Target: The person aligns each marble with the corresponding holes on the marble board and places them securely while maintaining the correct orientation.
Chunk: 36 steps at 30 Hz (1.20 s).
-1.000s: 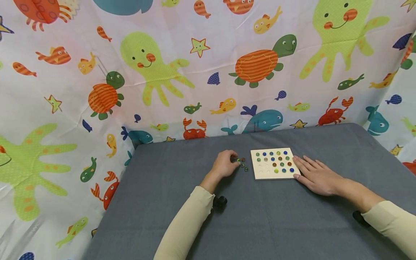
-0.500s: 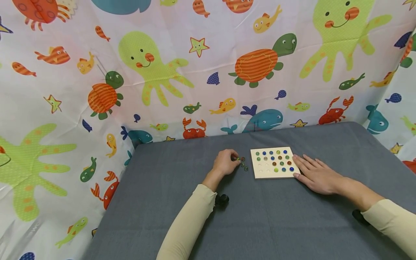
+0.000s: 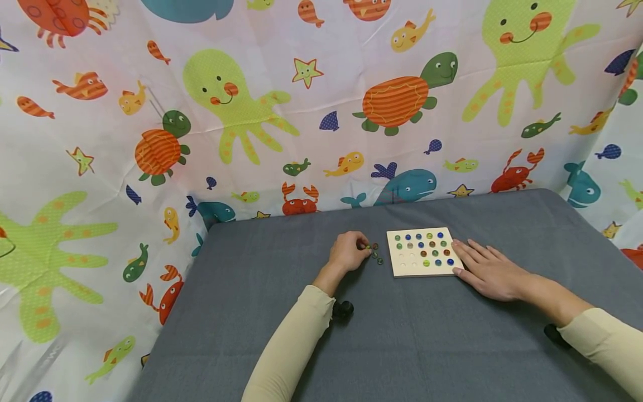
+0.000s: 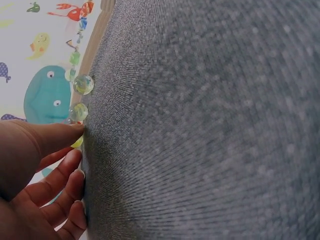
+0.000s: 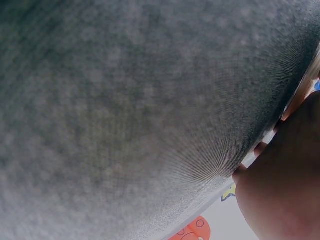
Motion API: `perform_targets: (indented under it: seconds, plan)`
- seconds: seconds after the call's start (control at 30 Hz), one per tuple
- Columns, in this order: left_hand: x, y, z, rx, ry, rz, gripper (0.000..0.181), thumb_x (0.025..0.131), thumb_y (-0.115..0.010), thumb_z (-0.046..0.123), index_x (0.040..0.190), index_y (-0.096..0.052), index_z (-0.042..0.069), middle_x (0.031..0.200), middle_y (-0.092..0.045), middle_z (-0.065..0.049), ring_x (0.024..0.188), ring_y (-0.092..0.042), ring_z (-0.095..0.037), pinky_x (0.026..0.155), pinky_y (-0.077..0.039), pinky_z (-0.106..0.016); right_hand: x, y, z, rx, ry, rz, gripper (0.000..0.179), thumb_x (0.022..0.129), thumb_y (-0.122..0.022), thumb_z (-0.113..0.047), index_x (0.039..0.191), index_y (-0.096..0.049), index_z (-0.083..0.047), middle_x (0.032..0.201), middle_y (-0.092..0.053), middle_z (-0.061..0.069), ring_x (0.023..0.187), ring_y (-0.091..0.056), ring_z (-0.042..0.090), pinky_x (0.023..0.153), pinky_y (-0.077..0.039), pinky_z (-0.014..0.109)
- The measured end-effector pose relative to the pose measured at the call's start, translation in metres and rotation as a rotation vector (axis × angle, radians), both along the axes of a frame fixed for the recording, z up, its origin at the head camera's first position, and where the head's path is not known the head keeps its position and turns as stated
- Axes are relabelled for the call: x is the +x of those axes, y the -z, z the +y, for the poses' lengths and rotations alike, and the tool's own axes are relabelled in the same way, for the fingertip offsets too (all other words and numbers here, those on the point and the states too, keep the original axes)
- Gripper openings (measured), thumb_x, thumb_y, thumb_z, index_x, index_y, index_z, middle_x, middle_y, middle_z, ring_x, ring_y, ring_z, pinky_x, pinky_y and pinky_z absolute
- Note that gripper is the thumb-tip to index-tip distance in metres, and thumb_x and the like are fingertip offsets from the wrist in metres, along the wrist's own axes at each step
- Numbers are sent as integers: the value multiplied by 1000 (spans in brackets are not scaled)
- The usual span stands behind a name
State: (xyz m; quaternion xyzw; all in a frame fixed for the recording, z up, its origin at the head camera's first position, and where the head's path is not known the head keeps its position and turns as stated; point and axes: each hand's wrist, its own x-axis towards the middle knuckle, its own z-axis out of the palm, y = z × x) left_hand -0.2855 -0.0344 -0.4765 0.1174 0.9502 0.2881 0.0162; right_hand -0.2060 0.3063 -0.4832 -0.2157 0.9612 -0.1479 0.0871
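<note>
My left hand pinches a yellow-green marble between thumb and fingers, low against the grey cloth. A few loose glass marbles lie just right of its fingertips; two clear ones show in the left wrist view. Further right is a pale wooden board with rows of round hollows. Blue, green, yellow and brown marbles fill most of them, while several hollows at the lower left are bare. My right hand lies flat, its straight fingers touching the board's right edge.
Grey cloth covers the table. Behind and to the left hangs a white curtain printed with sea animals. A black wrist device sits by the left cuff, another dark one under the right wrist.
The left forearm has shifted slightly to the right, while its fingers stay at the same yellow-green marble. The right hand and the board hold their places.
</note>
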Motion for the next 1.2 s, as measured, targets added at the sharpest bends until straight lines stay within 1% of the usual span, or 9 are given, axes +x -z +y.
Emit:
perform_targets:
  seconds: [0.17, 0.4, 0.5, 0.63, 0.9, 1.2]
  plan:
    - [-1, 2, -1, -3, -1, -1, 11, 94, -77, 25, 102, -77, 17, 90, -69, 5, 82, -62, -13, 75, -51, -37, 0, 1, 0, 0, 0, -3, 76, 108, -41, -51, 162, -21, -1, 167, -21, 23, 152, -15, 49, 115, -11, 70]
    - [-3, 2, -2, -10, -12, -9, 11, 94, -77, 26, 100, -76, 17, 89, -68, 7, 82, -62, -12, 77, -50, -37, -2, 0, 0, -2, -3, -9, 77, 108, -42, -53, 162, -21, -2, 167, -21, 23, 152, -16, 50, 115, -11, 71]
    - [-3, 3, -3, -3, -13, -13, 12, 94, -77, 27, 101, -76, 17, 89, -68, 7, 83, -62, -12, 77, -50, -36, -1, 0, 0, -4, -3, -11, 77, 108, -42, -52, 162, -21, -1, 167, -21, 23, 151, -16, 50, 115, -11, 71]
    - [-3, 3, -6, 12, -2, -1, 11, 94, -77, 27, 100, -76, 17, 88, -69, 7, 82, -62, -11, 76, -50, -34, -1, 0, 1, -9, -3, -7, 76, 108, -42, -51, 162, -21, -1, 167, -21, 23, 151, -16, 50, 115, -11, 71]
    - [-1, 2, -15, 34, 25, 18, 12, 94, -77, 27, 101, -76, 17, 88, -70, 6, 81, -63, -11, 72, -51, -33, -2, -2, 1, -12, -3, -4, 76, 108, -43, -50, 162, -22, -1, 167, -21, 23, 151, -15, 50, 115, -11, 71]
    - [4, 2, -21, 65, 24, 24, 11, 93, -78, 25, 100, -75, 16, 87, -69, 7, 79, -63, -10, 70, -50, -32, -1, 0, 0, -9, -2, -1, 76, 108, -42, -52, 162, -22, -1, 167, -21, 23, 152, -15, 49, 115, -11, 71]
